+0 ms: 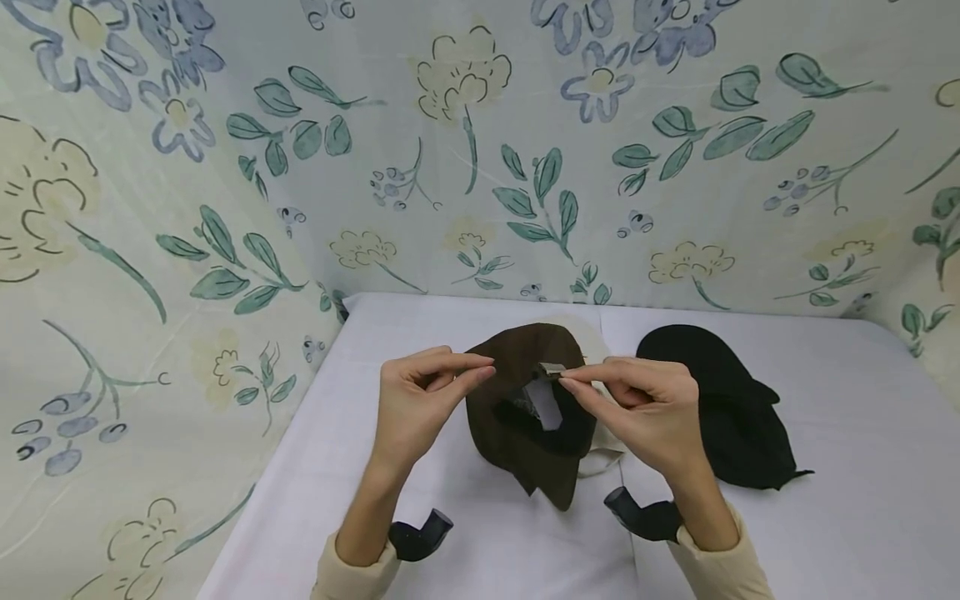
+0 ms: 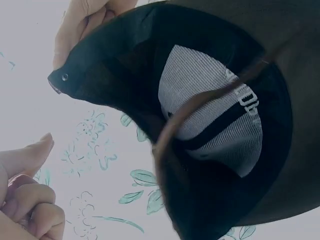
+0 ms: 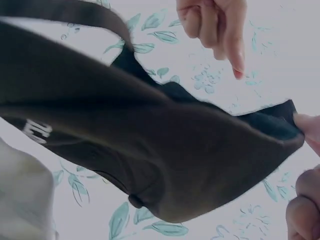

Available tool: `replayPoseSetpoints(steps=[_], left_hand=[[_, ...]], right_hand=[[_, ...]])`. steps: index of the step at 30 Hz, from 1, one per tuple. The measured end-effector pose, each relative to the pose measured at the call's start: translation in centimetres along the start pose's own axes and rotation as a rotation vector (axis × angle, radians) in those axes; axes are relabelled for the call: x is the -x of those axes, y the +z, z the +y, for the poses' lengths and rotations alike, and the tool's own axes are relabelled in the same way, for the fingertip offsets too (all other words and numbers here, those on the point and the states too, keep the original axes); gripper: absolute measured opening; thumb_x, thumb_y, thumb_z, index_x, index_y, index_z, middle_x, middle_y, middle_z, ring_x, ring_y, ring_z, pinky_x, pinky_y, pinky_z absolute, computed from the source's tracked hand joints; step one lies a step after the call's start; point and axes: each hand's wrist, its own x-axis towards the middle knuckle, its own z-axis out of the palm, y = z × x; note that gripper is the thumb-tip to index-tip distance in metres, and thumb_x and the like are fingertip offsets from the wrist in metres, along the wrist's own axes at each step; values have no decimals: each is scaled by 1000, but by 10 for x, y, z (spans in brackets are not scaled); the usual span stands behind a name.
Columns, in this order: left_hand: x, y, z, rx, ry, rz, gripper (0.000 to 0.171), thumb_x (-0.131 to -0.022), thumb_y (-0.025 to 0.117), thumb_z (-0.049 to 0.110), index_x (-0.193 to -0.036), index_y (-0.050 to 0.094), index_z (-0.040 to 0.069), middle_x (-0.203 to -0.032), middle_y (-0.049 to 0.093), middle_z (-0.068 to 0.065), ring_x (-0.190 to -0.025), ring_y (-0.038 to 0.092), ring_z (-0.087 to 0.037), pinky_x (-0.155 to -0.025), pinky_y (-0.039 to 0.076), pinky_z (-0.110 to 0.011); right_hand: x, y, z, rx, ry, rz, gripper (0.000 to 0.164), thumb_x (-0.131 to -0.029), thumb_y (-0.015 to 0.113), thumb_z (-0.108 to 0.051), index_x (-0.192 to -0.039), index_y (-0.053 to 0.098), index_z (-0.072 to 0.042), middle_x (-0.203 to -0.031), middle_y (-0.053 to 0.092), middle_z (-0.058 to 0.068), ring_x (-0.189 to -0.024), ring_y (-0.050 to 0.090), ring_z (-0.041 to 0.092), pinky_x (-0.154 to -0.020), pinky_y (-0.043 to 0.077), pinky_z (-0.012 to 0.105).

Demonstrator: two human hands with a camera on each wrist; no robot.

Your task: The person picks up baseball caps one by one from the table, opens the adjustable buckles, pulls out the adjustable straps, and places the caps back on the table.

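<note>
1. The one hollow thing I have up is the brown cap (image 1: 517, 354), in front of me near the middle of the surface (image 1: 300, 492), its opening turned towards me; inside I see a pale ribbed lining (image 2: 190, 85), crossed by a dark band and white lettering (image 2: 245, 97).
2. My right hand (image 1: 656, 408) pinches a corner of the cap's edge between thumb and finger; a small round stud (image 2: 64, 77) shows just beside that grip; a thin brown strap (image 2: 205, 95) arches across the opening, though I cannot tell where its far end lies.
3. My left hand (image 1: 420, 400) is just beside the cap on the other side; thumb and forefinger come together at the tips, the other fingers are curled in, and I see nothing between them.
4. The surface wears a white cloth with a crease running down it; behind and to the left rises a pale backdrop (image 1: 465, 167) with blue flowers, green leaves and yellowish blooms.
5. A cream cap (image 1: 588, 337) lies behind the brown one, which hides most of it; dark black headwear (image 1: 712, 400) lies to the right, its near edge partly covered by my right hand; cream sleeves (image 1: 356, 571) and dark curved fittings (image 1: 423, 537) sit at my wrists.
</note>
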Motion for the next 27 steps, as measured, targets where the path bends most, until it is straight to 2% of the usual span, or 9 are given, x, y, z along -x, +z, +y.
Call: replayPoseSetpoints(steps=[4, 7, 11, 19, 23, 26, 27], left_hand=[[0, 0, -1, -16, -19, 9, 10, -85, 83, 1, -95, 83, 2, -56, 28, -3, -54, 25, -14, -50, 22, -26], [0, 0, -2, -12, -31, 12, 11, -84, 83, 0, -95, 83, 2, -57, 29, -3, -54, 26, -13, -50, 22, -26], [-1, 0, -3, -1, -42, 8, 11, -84, 84, -1, -94, 83, 1, -56, 30, -3, -54, 26, -12, -51, 24, -24], [0, -3, -4, 4, -63, 15, 10, -84, 84, 0, -94, 83, 1, -56, 31, -2, -54, 26, -11, -51, 24, -24], [-1, -4, -4, -3, -75, 21, 11, -84, 84, 1, -95, 83, 1, -56, 33, -1, -54, 26, -12, -51, 24, -25], [-2, -4, -5, -9, -85, 26, 11, -84, 85, 2, -95, 83, 2, -56, 33, -1, -54, 27, -12, -50, 23, -25], [-2, -4, -5, -15, -92, 29, 11, -84, 85, 2, -95, 83, 2, -56, 33, -1, -54, 27, -12, -50, 23, -25]], right_hand=[[-1, -5, -2, -23, -10, -57, 20, -88, 84, -19, -86, 81, 0, -52, 40, -6, -49, 19, 6, -47, 14, 17], [-2, -7, -4, -46, -20, -80, 21, -88, 84, -20, -87, 81, 0, -52, 36, -6, -50, 18, 6, -47, 13, 17], [-2, -9, -7, -97, -20, -118, 17, -87, 84, -16, -88, 80, 0, -55, 45, -6, -50, 19, 6, -46, 13, 17], [-1, -17, -11, -187, 9, -231, 11, -88, 83, -12, -92, 81, -2, -54, 32, -4, -50, 20, 5, -45, 13, 16], [-2, -23, -12, -262, -18, -304, 8, -86, 82, -3, -94, 80, -3, -54, 30, -4, -50, 20, 4, -44, 14, 14], [-2, -27, -14, -271, -55, -339, 6, -89, 81, -6, -94, 80, -3, -54, 37, -5, -49, 21, 3, -43, 14, 13], [-2, -28, -15, -267, -64, -348, 6, -90, 80, -7, -95, 80, -4, -54, 43, -5, -48, 22, 3, -43, 14, 13]])
